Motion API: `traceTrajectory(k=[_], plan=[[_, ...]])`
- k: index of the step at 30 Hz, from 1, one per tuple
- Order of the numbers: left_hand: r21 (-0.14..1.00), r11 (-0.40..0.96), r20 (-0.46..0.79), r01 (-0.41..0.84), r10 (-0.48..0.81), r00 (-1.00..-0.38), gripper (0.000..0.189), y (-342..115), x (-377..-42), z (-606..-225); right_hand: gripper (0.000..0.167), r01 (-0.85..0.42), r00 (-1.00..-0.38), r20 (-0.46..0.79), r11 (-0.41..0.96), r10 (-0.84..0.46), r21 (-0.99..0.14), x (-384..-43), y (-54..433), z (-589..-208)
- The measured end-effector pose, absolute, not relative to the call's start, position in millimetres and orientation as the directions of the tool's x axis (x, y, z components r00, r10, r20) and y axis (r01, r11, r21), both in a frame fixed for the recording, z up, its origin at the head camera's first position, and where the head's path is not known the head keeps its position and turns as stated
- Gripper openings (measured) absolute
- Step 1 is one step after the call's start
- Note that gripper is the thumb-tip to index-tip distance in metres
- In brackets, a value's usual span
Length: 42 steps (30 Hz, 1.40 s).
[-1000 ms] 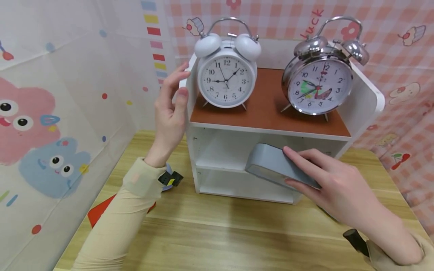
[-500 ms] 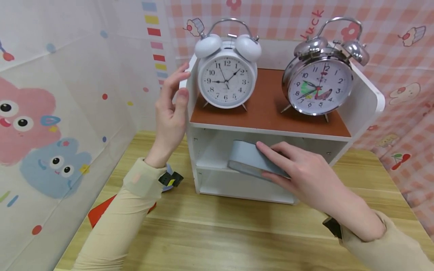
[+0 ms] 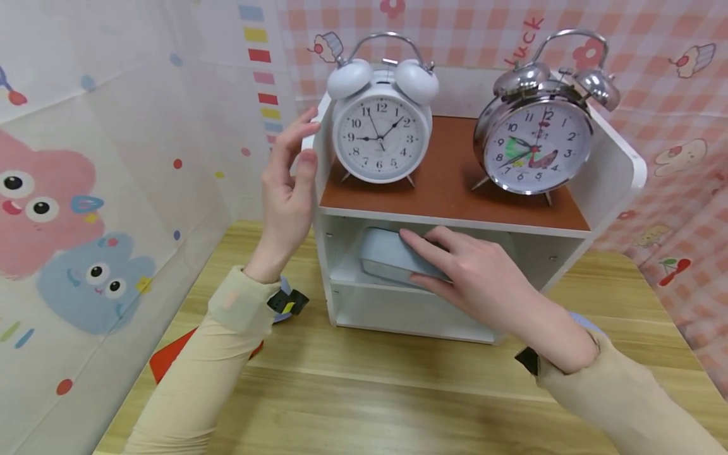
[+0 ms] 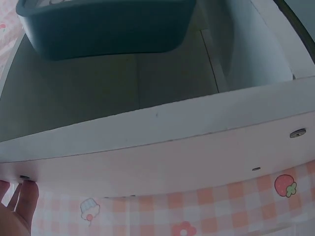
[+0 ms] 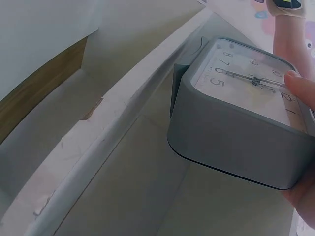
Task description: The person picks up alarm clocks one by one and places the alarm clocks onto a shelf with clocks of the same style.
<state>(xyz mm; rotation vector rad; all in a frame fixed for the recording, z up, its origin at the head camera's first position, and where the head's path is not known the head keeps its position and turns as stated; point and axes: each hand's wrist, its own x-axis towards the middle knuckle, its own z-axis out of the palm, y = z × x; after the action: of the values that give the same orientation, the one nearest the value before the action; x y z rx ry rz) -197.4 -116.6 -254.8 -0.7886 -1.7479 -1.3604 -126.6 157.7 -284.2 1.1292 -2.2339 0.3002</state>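
Note:
My right hand (image 3: 478, 278) grips a blue-grey square clock (image 3: 387, 249) inside the middle compartment of a small white shelf unit (image 3: 449, 221). The clock is tilted, close over the lower board. Its white numbered face (image 5: 251, 81) shows in the right wrist view, with a fingertip at the face's edge. My left hand (image 3: 287, 189) holds the front edge of the unit's left side panel (image 4: 162, 172), thumb and fingertips on it. On the brown top board stand a white twin-bell alarm clock (image 3: 381, 136) at left and a silver twin-bell alarm clock (image 3: 534, 145) at right.
The shelf unit stands on a wood-grain table (image 3: 352, 392) against a pink checked cloth (image 3: 466, 38). A red flat thing (image 3: 170, 354) lies partly under my left forearm. The unit's bottom compartment (image 3: 398, 316) lies below the clock.
My right hand has moved left and inward with the blue-grey clock, from in front of the unit into its middle compartment. My left hand and the two twin-bell clocks stay in place.

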Motion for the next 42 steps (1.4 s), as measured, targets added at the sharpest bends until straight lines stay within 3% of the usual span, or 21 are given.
traceTrajectory(k=[7,25,29,33,38,42], plan=[[0.490,0.236,0.861,0.839,0.020,-0.508,0.047,-116.2,-197.7,-254.9,0.061,-0.784,-0.462,0.584,0.615,-0.667,0.081,-131.7,151.0,-287.2],[0.489,0.240,0.860,0.839,0.025,-0.509,0.063,-117.8,-197.8,-255.7,0.060,-0.789,-0.435,0.609,0.607,-0.663,0.097,-136.5,142.0,-293.7],[0.492,0.242,0.858,0.836,0.026,-0.513,0.065,-117.9,-197.7,-255.4,0.056,-0.793,-0.389,0.651,0.596,-0.652,0.124,-138.2,141.3,-295.4],[0.493,0.244,0.857,0.835,0.028,-0.514,0.064,-117.9,-197.2,-255.2,0.053,-0.786,-0.301,0.705,0.585,-0.643,0.199,-139.6,140.0,-299.3],[0.492,0.253,0.857,0.833,0.028,-0.515,0.065,-117.8,-196.6,-255.1,0.034,-0.760,-0.180,0.759,0.578,-0.626,0.297,-140.1,137.5,-305.9],[0.490,0.262,0.857,0.831,0.029,-0.514,0.067,-118.3,-196.9,-255.3,0.036,-0.734,-0.140,0.770,0.587,-0.622,0.341,-140.4,137.1,-308.8]])
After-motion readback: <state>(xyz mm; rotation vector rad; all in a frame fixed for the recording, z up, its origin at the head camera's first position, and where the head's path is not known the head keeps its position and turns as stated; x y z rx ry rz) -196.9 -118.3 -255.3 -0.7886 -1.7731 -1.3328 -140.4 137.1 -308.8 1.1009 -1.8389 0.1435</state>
